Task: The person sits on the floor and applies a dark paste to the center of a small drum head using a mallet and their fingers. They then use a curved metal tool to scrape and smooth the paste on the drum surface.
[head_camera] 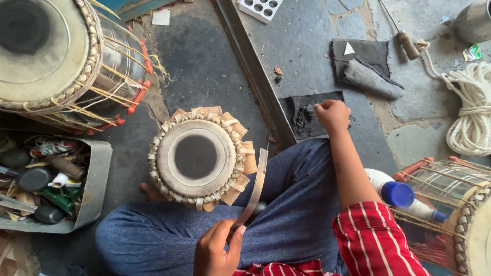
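Note:
A small drum (197,156) with a pale skin, a black centre spot and a braided rim stands upright on the floor before my crossed legs. My left hand (217,250) holds a thin curved metal strip (257,184) by its lower end; the strip rises beside the drum's right edge. My right hand (332,115), fingers pinched together, reaches out to a dark cloth patch (327,99) on the stone floor. It touches the spot next to a lump of black paste (305,115).
A large laced drum (46,51) lies at the top left above a metal tray (99,174) of tools. Another drum (455,204) and a white bottle with a blue cap (396,194) sit at my right. A rope coil (473,112), folded cloth (365,69) and a wooden-handled tool (407,45) lie beyond.

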